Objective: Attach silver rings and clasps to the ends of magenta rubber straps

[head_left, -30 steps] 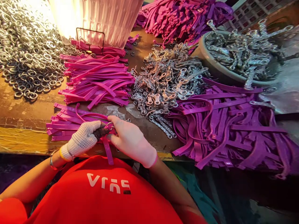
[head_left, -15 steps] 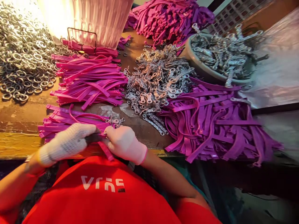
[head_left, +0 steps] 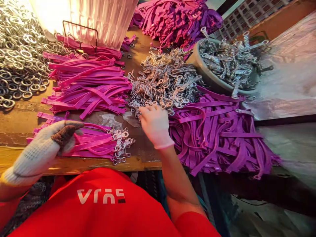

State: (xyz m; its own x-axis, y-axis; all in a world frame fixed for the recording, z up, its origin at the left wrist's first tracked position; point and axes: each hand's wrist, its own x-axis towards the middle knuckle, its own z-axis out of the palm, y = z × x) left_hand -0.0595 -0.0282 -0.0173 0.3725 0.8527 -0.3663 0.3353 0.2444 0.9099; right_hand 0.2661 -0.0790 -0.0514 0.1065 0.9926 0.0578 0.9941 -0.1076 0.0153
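At the centre of the frame, the curled right hand (head_left: 156, 125) meets the lower edge of the metal link pile (head_left: 165, 79); whether it grips any cannot be told. At lower left, the left hand (head_left: 46, 148), bent narrow, overlaps pink straps (head_left: 93, 144) on the table (head_left: 145, 151), its hold unclear.

I saw bare worktop (head_left: 145, 154) at the front edge between pink straps (head_left: 98, 144) and the purple pile (head_left: 222, 144), the right forearm (head_left: 171, 169) crossing it; metal clips (head_left: 165, 79) and a bucket (head_left: 209, 74) blocked the way toward the back edge.
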